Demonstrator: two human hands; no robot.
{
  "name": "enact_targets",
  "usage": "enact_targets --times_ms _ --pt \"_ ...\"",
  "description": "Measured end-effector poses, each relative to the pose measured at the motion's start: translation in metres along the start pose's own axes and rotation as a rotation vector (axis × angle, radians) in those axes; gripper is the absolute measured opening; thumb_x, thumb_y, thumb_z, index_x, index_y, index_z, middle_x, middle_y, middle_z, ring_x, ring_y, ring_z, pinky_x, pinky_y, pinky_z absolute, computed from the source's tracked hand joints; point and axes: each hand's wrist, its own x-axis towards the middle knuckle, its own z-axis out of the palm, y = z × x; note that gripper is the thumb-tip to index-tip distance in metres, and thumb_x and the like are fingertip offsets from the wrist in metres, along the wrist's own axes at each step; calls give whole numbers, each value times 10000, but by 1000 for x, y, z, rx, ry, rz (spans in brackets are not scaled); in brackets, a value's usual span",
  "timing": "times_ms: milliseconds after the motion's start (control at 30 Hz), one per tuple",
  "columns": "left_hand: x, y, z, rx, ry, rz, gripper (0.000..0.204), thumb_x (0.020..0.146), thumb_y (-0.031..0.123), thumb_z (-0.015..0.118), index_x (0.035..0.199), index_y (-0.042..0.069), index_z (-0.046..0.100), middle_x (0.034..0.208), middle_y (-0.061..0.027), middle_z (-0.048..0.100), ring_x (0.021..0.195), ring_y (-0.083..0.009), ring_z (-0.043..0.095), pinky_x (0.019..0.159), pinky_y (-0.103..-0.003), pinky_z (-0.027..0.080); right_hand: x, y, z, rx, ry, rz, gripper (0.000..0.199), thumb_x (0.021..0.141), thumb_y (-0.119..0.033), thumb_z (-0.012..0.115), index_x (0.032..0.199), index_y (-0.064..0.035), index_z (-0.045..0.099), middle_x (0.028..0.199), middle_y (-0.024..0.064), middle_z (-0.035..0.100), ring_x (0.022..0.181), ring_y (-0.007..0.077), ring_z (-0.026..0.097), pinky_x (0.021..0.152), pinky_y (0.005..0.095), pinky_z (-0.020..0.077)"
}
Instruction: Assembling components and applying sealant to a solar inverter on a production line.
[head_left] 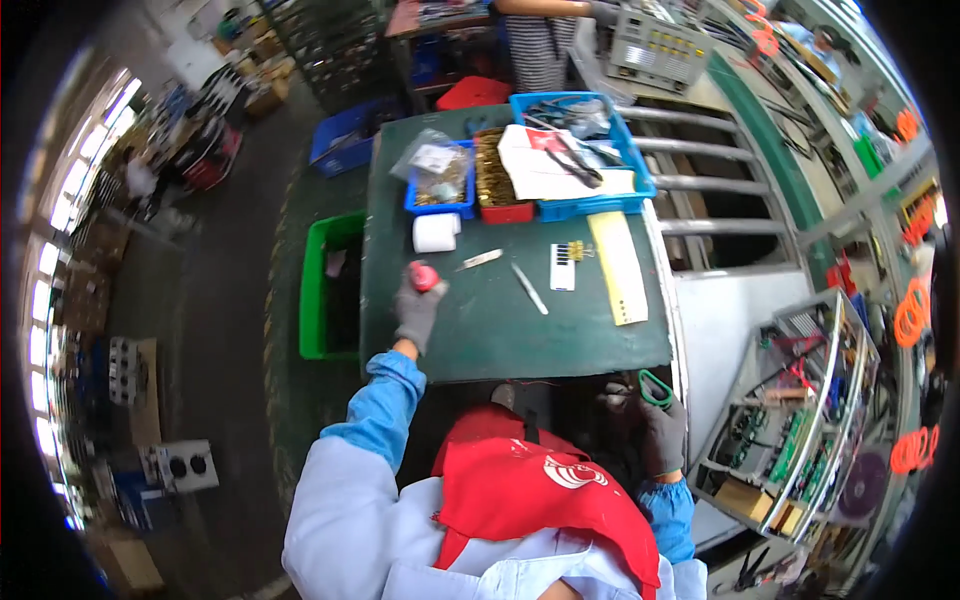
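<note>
Left hand clenched on small red piece at surface left edge; right hand grips green-handled tool below near edge, well apart.

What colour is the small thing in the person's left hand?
Red or pinkish, held in the grey-gloved left hand; head view.

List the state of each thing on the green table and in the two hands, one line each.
left hand: gloved, closed on a small red thing on the table
right hand: gloved, below the table edge, holding green-handled scissors
white tape roll: lying on the green table
yellow ruler: lying flat
small blue bin: open, a clear bag inside
red tray: full of brass parts
</note>
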Motion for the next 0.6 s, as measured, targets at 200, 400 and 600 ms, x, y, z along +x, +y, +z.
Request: enact_targets --times_ms 200,400,600 --pt "11 -28 11 94 -6 -366 336 760 200 811 997 16 661 939 -93 682 788 -224 625 756 -371 508 -29 75 -97 -829 475 -219 262 895 -241 659 1091 -69 668 947 127 695 885 280 689 776 377 535" --pt "-38 -64 51 -16 -276 -426 258 853 135 692 1071 13 630 890 -104 634 751 -231 604 653 -400 515 -192 136 -165 -604 857 86 315 843 -206 648 1140 -114 695 1037 113 708 851 259 668 772 385 521" --pt "-162 32 125 -39 -872 -389 267 875 130 613 1113 15 576 829 -29 554 672 -128 549 557 -270 456 -362 138 -239 499 1398 -297 469 834 -22 571 1293 -107 608 1080 21 662 813 159 621 703 274 519"
